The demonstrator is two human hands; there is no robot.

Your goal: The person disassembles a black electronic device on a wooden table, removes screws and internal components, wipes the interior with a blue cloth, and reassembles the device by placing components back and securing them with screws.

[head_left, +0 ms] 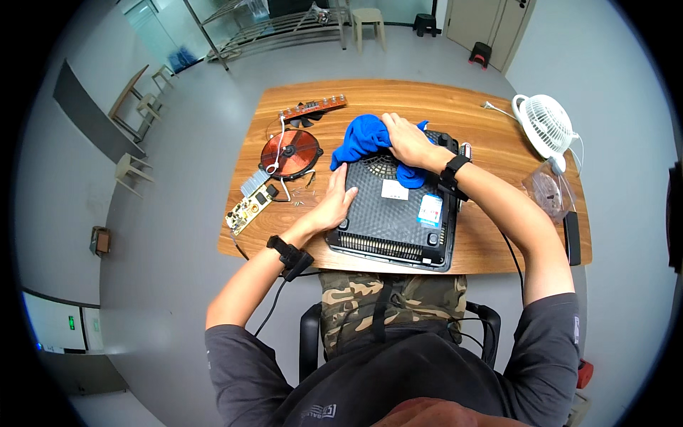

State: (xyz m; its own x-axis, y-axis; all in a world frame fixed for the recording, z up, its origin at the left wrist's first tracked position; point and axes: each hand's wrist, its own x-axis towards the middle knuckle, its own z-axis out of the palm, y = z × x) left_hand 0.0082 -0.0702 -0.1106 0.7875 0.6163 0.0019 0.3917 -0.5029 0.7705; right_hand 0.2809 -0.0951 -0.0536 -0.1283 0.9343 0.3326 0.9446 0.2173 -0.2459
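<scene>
A black induction cooker housing (373, 213) lies underside up near the table's front edge, with vents, small feet and two stickers showing. My left hand (333, 204) rests against its left edge, fingers stretched out and thumb apart on the underside. Bunched over the far part of the housing is a blue cloth (364, 135). My right hand (411, 141) is closed on this cloth and presses it down near the round vent grille (380, 166). Part of the cloth hangs out below the right wrist.
Left on the wooden table (441, 99) are a copper coil (290, 153), a circuit board (249, 210), a button board (313, 107), a black fan (306, 121) and several screws. A white fan (544, 124) and a clear container (548, 192) stand at the right.
</scene>
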